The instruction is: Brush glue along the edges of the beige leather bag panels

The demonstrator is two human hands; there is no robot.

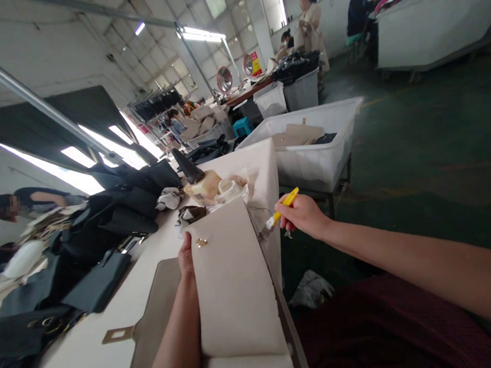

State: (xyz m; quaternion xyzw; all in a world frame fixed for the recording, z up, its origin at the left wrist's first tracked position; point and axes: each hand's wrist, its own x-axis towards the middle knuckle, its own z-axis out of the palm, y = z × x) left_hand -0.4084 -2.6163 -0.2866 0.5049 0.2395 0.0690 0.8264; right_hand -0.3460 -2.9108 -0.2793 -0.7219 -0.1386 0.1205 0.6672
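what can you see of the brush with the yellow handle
The brush has a smooth yellow handle that looks like plastic, a whitish section below it, and greyish bristles that look soiled. It is tilted, handle end up and to the right, bristles down and to the left. The right hand grips the handle. The bristles are at the right edge of the beige piece; whether they touch it is unclear.

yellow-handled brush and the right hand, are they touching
Touching: the head view shows the right hand closed around the yellow-handled brush at its handle.
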